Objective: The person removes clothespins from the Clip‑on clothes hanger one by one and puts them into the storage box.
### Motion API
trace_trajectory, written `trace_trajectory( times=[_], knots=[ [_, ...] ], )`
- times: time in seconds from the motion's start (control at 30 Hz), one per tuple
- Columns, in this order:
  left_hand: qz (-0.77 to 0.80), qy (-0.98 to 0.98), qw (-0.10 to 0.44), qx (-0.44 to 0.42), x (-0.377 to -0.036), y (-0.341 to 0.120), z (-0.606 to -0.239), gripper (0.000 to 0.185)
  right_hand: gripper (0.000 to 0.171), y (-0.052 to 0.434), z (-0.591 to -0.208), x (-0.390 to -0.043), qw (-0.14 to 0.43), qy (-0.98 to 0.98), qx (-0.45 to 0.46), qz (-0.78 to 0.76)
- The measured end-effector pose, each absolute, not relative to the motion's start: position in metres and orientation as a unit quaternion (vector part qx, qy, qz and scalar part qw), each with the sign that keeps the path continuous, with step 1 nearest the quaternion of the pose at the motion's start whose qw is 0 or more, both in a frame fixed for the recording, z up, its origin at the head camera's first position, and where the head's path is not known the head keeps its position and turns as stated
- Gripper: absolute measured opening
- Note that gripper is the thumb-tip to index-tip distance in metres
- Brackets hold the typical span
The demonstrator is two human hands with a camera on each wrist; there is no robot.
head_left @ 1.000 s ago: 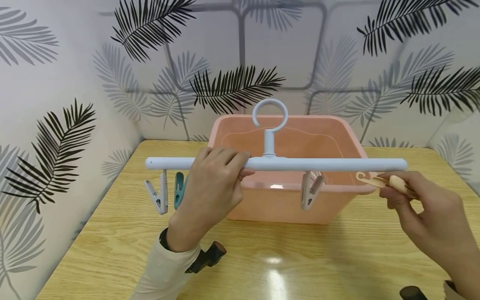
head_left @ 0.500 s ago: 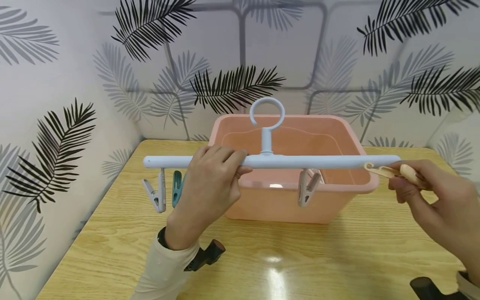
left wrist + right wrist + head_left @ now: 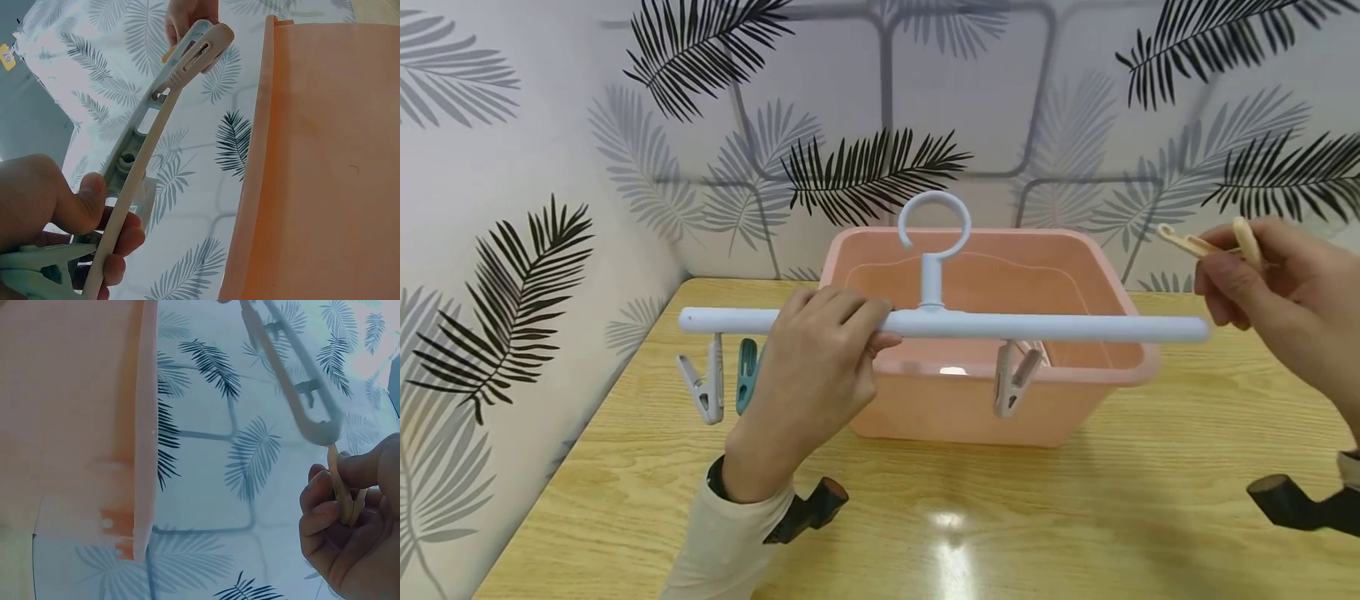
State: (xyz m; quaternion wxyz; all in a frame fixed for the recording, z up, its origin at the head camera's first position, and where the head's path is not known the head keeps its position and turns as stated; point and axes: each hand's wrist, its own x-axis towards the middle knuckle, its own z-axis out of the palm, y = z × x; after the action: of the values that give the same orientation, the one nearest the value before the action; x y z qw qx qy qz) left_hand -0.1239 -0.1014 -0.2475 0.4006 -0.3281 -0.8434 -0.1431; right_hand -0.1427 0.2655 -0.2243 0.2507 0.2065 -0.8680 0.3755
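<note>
My left hand (image 3: 820, 367) grips the bar of a pale blue hanger (image 3: 1045, 326) with a ring-shaped hook on top, held level over a pink basin. A grey clothespin (image 3: 707, 390) and a teal clothespin (image 3: 746, 375) hang left of this hand; its wrist hides part of the teal one. Farther right on the bar hangs a beige clothespin (image 3: 1015, 379). Beyond the hanger's right end, my right hand (image 3: 1292, 292) pinches a cream clothespin (image 3: 1247, 242) whose hooked tip points left. In the right wrist view, the cream clothespin (image 3: 337, 481) sits between thumb and fingers.
Behind the hanger, the pink plastic basin (image 3: 970, 408) stands on a wood-grain table (image 3: 880, 517). Pale items inside it are mostly hidden by the bar. A wall (image 3: 970, 92) with a leaf pattern rises behind the table. Black wrist mounts (image 3: 811, 510) show at both cuffs.
My right hand has moved up and away to the right from the hanger's end, with the cream clothespin still in it. My left hand and the hanger have shifted only slightly.
</note>
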Motion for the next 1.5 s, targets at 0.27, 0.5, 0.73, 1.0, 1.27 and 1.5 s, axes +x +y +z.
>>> trace_trajectory(
  times=[0.27,0.5,0.73,1.0,1.27,1.5],
  knots=[
    [-0.153,-0.839,0.392,-0.344,-0.12,-0.1,-0.245,0.015,0.009,0.246,-0.219,-0.179,0.14,-0.923,0.216,0.287],
    [-0.152,-0.839,0.392,-0.347,-0.119,-0.099,-0.244,0.016,0.012,0.227,-0.216,-0.213,0.042,-0.956,0.26,0.127],
    [-0.148,-0.837,0.393,-0.35,-0.116,-0.1,-0.242,0.017,0.013,0.21,-0.211,-0.24,-0.125,-0.952,0.265,0.085],
    [-0.151,-0.834,0.396,-0.353,-0.111,-0.102,-0.238,0.015,0.013,0.191,-0.194,-0.258,-0.267,-0.933,0.238,0.037],
    [-0.155,-0.835,0.389,-0.358,-0.107,-0.102,-0.237,0.015,0.01,0.169,-0.199,-0.271,-0.232,-0.934,0.271,0.028],
    [-0.151,-0.836,0.387,-0.358,-0.104,-0.102,-0.238,0.014,0.007,0.164,-0.213,-0.279,-0.219,-0.929,0.295,0.035]
  ],
)
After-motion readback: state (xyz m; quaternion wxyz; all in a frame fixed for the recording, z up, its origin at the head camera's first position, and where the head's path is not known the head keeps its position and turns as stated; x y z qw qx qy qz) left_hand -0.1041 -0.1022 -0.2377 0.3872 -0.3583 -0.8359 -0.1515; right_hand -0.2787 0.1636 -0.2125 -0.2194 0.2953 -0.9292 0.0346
